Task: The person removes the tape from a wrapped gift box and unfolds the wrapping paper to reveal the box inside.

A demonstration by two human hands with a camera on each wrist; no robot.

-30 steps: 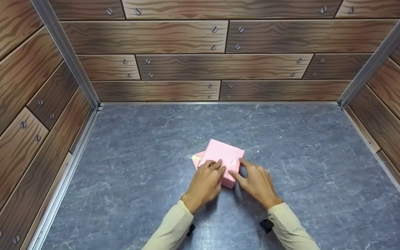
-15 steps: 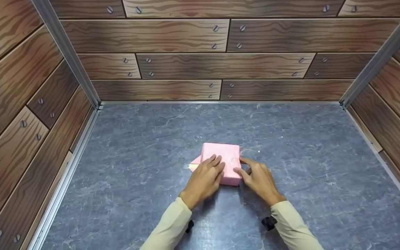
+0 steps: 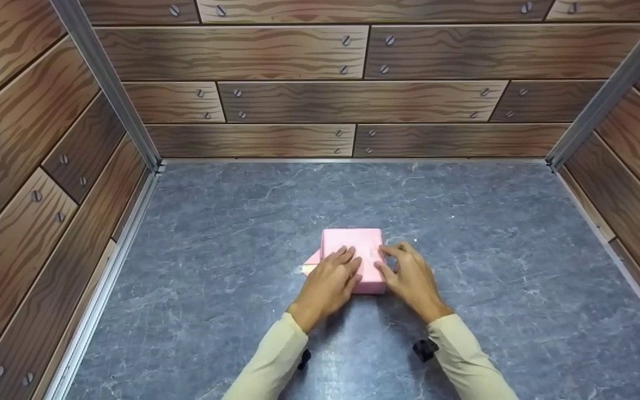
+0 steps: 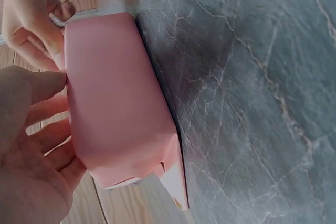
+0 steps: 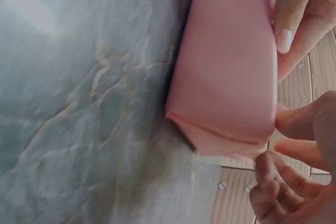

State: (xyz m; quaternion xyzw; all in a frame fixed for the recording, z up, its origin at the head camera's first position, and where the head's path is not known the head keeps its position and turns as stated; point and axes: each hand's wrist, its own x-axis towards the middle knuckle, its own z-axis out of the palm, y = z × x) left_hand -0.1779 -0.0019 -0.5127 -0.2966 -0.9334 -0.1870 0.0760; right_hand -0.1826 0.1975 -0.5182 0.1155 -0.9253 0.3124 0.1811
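Note:
A box wrapped in pink paper (image 3: 367,278) lies on the grey marbled surface in front of me. At its left end a folded paper flap (image 3: 311,261) sticks out, with a pale inner side. My left hand (image 3: 328,280) rests over the box's top with its fingers extended; in the left wrist view its thumb meets the upper edge of the pink side. My right hand (image 3: 411,280) pinches the right end's top edge between thumb and curled fingers. The right wrist view shows folded paper at that end (image 5: 220,137), partly covered by the fingers.
Wood-patterned panels (image 3: 253,100) wall the marbled surface (image 3: 231,222) at the back and both sides. Metal rails (image 3: 103,283) run along the edges and corners. A tiny white speck (image 3: 415,240) lies right of the box.
The box has turned from a slant to nearly square with the back wall. My right hand's fingertips have shifted onto its right top edge; the left hand has stayed on top.

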